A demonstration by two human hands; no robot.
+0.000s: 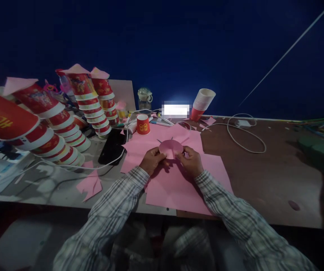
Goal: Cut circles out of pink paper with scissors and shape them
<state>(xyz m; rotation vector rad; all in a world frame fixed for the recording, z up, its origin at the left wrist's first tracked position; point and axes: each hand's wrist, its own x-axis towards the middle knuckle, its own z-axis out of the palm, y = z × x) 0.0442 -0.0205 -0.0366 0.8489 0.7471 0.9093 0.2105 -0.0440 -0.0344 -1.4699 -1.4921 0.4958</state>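
Observation:
Both my hands hold a small round piece of pink paper just above the table. My left hand pinches its left edge and my right hand pinches its right edge, fingers closed on the paper. Under my hands lie large pink paper sheets. A single red paper cup stands upside down just beyond the sheets, to the left.
Leaning stacks of red and white paper cups fill the left side, some topped with pink paper. A black phone lies by them. Another cup stack leans at the back. A white cable loops on the brown table. A pink scrap lies at left.

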